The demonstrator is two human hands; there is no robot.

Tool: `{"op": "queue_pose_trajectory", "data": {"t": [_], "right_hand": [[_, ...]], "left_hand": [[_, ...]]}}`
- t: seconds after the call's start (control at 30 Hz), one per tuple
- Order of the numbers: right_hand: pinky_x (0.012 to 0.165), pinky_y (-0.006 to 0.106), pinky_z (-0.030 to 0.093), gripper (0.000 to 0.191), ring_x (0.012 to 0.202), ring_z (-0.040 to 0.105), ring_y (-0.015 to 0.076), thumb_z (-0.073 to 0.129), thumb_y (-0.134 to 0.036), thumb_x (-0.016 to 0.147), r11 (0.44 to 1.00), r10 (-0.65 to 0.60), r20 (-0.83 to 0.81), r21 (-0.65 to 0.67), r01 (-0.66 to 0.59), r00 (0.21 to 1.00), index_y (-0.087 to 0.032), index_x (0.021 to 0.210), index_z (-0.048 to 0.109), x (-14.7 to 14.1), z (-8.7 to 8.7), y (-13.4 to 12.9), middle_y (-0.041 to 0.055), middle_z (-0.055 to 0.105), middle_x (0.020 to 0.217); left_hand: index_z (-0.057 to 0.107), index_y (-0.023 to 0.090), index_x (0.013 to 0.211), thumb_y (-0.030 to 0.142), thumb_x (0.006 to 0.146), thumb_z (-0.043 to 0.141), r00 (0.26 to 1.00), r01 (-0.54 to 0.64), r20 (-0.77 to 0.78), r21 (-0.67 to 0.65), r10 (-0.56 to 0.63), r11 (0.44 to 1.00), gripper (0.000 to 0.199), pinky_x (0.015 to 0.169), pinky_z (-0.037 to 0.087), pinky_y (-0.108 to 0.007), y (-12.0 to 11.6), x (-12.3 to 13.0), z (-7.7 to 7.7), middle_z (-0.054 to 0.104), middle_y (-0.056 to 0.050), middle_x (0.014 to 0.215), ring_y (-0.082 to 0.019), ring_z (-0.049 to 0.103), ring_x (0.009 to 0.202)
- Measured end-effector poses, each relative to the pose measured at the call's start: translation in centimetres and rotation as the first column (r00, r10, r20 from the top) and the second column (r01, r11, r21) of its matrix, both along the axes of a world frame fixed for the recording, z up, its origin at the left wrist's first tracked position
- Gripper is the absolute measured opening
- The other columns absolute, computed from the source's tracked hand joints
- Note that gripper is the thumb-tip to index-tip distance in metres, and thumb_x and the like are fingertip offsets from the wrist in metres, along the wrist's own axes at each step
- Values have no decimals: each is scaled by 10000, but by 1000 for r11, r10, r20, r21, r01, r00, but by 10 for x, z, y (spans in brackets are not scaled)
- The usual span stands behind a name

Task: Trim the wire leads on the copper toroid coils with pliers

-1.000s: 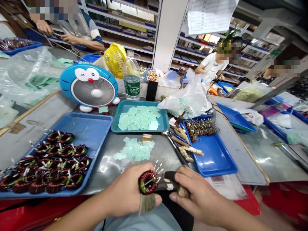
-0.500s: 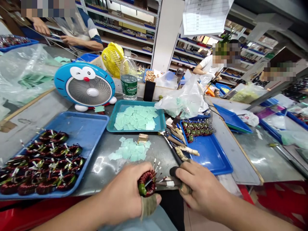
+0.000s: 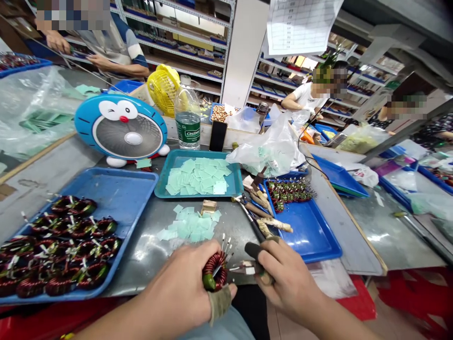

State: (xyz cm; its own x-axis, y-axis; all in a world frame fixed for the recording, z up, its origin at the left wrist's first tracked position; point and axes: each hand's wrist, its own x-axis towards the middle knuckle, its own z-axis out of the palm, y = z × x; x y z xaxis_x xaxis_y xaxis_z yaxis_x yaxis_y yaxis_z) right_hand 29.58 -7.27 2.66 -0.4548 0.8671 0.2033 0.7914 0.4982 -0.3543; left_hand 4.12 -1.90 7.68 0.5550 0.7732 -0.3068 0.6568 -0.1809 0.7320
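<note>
Pinching a copper-wound ring (image 3: 209, 265) between thumb and fingers, the left hand (image 3: 187, 281) holds it above the near edge of the metal bench (image 3: 150, 250); a cloth wrap (image 3: 220, 302) covers part of that thumb. White-tipped leads (image 3: 227, 245) stand up from the ring, just past the left fingertips. The right hand (image 3: 285, 271) has its fingers curled around the handles of the pliers (image 3: 247, 267), whose narrow tips point toward the left fingers and end just beside the ring; whether they touch a lead I cannot tell.

Straight ahead of the left fingers lies a loose heap of pale green sheets (image 3: 191, 225), and beyond it a teal tray (image 3: 161, 192) bears more of them. Well to the left of the left fingers, a blue tray (image 3: 143, 182) holds rows of similar wound rings (image 3: 58, 257). Ahead of the right fingers lie tools with wrapped handles (image 3: 276, 223), next to another blue tray (image 3: 311, 238) with smaller coils (image 3: 288, 191) at its far end.
</note>
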Motion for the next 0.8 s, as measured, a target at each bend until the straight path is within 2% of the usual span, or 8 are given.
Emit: {"op": "queue_pose_trajectory", "data": {"t": [0.17, 0.3, 0.37, 0.5, 0.63, 0.8], "right_hand": [[675, 370, 380, 222, 798, 476, 243, 532, -94, 833, 991, -51, -18, 125, 53, 999, -216, 1012, 582, -8, -12, 2, 66, 584, 922], [728, 386, 437, 179, 879, 525, 255, 531, -109, 871, 985, -70, -107, 147, 85, 992, -198, 1018, 581, -14, -24, -1, 105, 610, 1061], [766, 399, 461, 199, 952, 540, 268, 546, -108, 887, 988, -68, -106, 129, 82, 992, -196, 1062, 585, -12, -24, -4, 120, 605, 1147], [800, 423, 480, 249, 1011, 534, 286, 552, -84, 884, 986, -72, -75, 145, 82, 995, -200, 1100, 595, -7, -17, -6, 125, 596, 1188], [775, 413, 482, 184, 950, 533, 273, 554, -95, 876, 979, -90, -63, 180, 100, 994, -202, 1017, 605, -9, -19, -8, 115, 619, 1112], [723, 389, 467, 209, 848, 536, 251, 531, -108, 845, 970, -127, -95, 194, 143, 987, -198, 1004, 632, -19, -32, -11, 95, 625, 976]], "left_hand": [[459, 255, 755, 417, 806, 676, 999, -37, -8, 24, 37, 999, 276, 553, 291, -274, -2, -2, -2, 585, 56, 641, -169, 490, 582], [448, 255, 755, 367, 781, 685, 998, -50, -25, 26, 51, 998, 263, 559, 293, -271, -3, -4, -1, 600, 52, 652, -173, 497, 592], [452, 259, 767, 370, 793, 675, 998, -43, -32, 49, 45, 998, 250, 560, 284, -274, -4, -3, 0, 601, 51, 653, -178, 504, 592], [463, 265, 775, 402, 810, 663, 995, -72, -62, 118, 80, 990, 245, 557, 267, -281, -7, -1, 0, 609, 41, 651, -191, 513, 578], [457, 266, 779, 421, 820, 649, 998, -18, -58, 104, 25, 994, 251, 554, 278, -278, -7, 2, -2, 630, 30, 663, -202, 544, 585], [467, 263, 781, 429, 839, 641, 997, -8, -71, 170, 21, 985, 248, 565, 294, -279, -4, 4, -6, 647, 16, 684, -207, 576, 605]]}}
